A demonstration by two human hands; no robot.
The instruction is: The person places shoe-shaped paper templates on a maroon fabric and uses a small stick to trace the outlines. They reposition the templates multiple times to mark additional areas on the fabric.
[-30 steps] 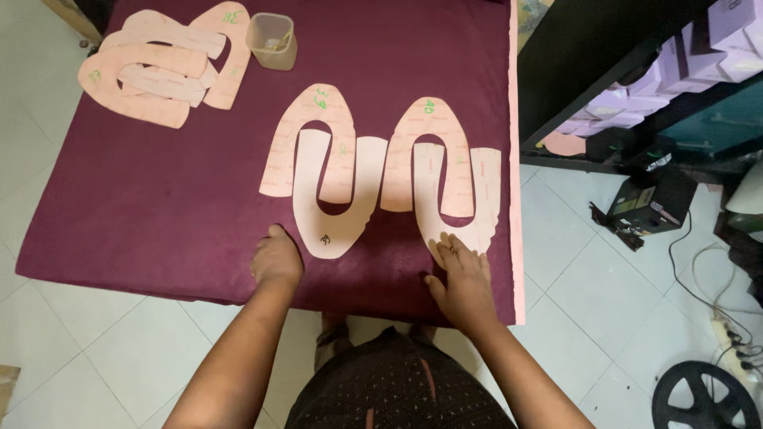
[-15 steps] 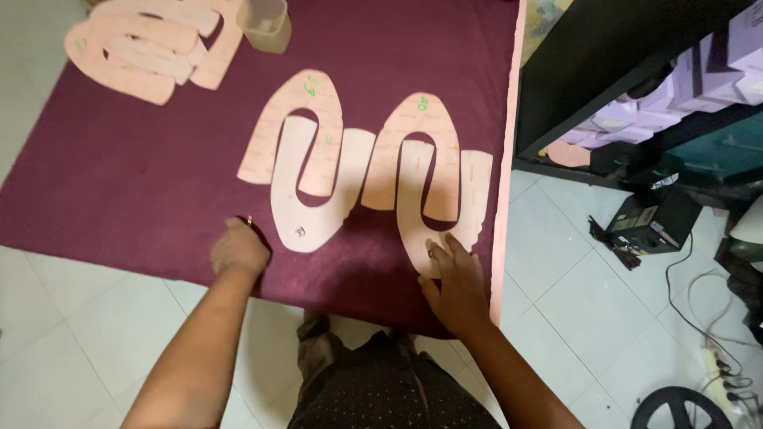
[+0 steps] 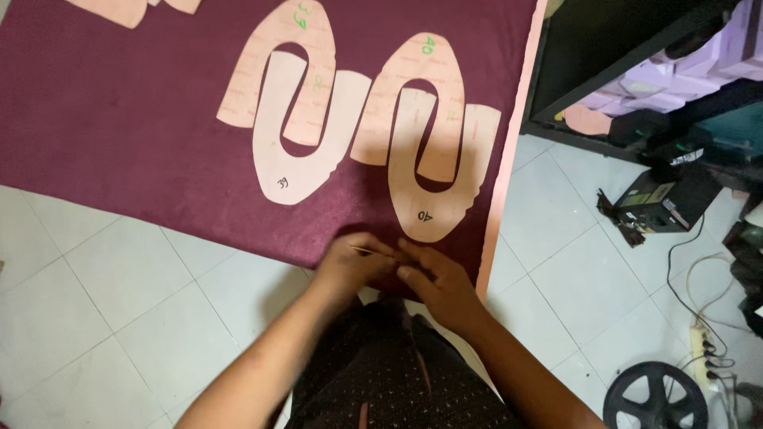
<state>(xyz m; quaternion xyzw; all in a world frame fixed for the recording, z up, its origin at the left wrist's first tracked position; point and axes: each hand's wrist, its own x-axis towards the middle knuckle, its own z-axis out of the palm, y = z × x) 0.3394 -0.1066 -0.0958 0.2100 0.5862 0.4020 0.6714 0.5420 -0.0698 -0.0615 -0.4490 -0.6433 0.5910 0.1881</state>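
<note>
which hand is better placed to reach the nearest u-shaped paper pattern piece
Probably the right. The right hand lies just below the near U-shaped pattern piece, at the maroon fabric edge. The left hand sits farther left, holding a thin stick.

White tiled floor (image 3: 119,302) all round. Dark shelf unit (image 3: 628,48) at right holds purple boxes (image 3: 699,63); black device (image 3: 664,199), cables, power strip (image 3: 703,357) and black wheel (image 3: 656,397) lie below. Even indoor light.

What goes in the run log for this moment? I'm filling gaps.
left hand: pinches thin stick | right hand: touching left, at maroon fabric edge | U-shaped paper patterns: flat on fabric
</note>
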